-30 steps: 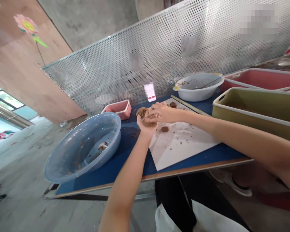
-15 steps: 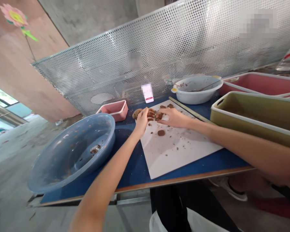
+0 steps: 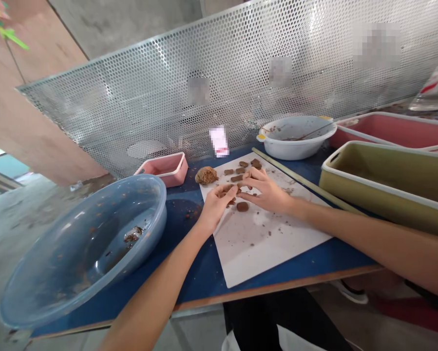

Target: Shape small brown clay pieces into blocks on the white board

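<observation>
My left hand (image 3: 219, 204) is closed, thumb and fingers pinched at the left part of a white board (image 3: 248, 258). My right hand (image 3: 266, 191) meets it there, fingertips pressed together. Between them is a small piece of brown clay, mostly covered by the fingers. A flat round clay piece (image 3: 242, 206) lies just in front of the fingertips. Behind them are short clay pieces, among them an oblong one (image 3: 237, 178) and a chunkier one (image 3: 256, 164). A large rough clay lump (image 3: 206, 175) rests at the board's far left corner. Crumbs are scattered over the board.
Left stands a big blue basin (image 3: 156, 195) with a wet clump inside; behind it, a small pink bin (image 3: 177, 175). A long stick (image 3: 299, 176) lies along the board's right side. Beyond are a white basin (image 3: 295, 148), a green bin (image 3: 379, 187) and a phone (image 3: 219, 139).
Both hands have come nearer to me, away from the large lump, which now shows whole. Several clay pieces behind the hands have come into sight. The view has shifted slightly.
</observation>
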A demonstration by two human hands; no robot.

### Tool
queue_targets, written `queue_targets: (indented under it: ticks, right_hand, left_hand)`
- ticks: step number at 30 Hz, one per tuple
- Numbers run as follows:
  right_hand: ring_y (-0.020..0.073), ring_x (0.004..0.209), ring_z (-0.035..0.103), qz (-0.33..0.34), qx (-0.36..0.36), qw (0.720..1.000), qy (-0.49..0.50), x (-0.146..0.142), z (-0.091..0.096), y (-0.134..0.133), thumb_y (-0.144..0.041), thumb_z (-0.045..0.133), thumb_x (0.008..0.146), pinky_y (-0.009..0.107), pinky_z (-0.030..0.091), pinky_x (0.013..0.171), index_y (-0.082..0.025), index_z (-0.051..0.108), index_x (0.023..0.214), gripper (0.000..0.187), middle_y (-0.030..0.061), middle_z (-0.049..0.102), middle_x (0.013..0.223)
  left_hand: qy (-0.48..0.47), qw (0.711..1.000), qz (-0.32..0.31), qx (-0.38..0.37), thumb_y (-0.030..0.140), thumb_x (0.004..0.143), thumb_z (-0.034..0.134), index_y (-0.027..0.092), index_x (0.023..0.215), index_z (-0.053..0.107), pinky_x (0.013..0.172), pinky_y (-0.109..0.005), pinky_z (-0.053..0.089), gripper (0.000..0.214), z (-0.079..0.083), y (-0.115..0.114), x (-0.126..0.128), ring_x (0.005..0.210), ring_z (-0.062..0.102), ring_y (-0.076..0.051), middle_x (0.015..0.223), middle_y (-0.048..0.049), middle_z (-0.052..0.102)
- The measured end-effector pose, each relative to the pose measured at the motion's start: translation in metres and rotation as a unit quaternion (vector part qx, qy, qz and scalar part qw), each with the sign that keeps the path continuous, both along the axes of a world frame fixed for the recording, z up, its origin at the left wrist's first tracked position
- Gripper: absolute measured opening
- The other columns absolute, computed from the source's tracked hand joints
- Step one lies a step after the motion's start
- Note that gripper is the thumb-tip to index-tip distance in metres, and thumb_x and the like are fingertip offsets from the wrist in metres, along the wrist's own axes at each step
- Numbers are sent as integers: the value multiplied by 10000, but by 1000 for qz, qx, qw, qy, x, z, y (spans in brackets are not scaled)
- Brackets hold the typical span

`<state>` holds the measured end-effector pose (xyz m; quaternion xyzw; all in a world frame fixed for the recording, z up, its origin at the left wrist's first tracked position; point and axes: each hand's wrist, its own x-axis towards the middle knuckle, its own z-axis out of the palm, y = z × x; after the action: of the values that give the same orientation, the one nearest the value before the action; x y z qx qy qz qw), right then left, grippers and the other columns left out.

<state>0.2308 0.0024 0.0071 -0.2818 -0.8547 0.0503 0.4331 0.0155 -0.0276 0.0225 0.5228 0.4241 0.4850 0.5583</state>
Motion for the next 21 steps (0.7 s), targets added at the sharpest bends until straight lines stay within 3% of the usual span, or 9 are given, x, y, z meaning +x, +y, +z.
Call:
queue_targets:
  ticks: [6,11,21]
  right_hand:
    - [252,1063,638,-6,7,1000,2,0,1,-2,-373,607,1149,451,416,989,-255,715,1174,161,72,661,1117]
    - [266,1093,632,-15,7,1000,-5,-1,2,-2,-400,610,1145,464,403,1002,-267,712,1171,171,77,669,1130]
    - [289,1130,642,-11,-2,1000,-3,-1,5,-3,-432,590,1146,482,403,1016,-273,683,1157,184,83,677,1116]
  left_hand:
    - [-30,999,-28,-29,624,640,1066,164,796,826,766,-282,487,542,5,-4,0,752,595,-120,759,-12,678]
    - [-67,996,-38,-43,573,601,1097,161,783,827,759,-276,485,526,2,1,-1,752,594,-118,763,-15,685]
    - [-100,991,-48,-69,477,724,1067,154,835,824,794,-287,505,419,0,1,1,753,609,-116,787,-15,691]
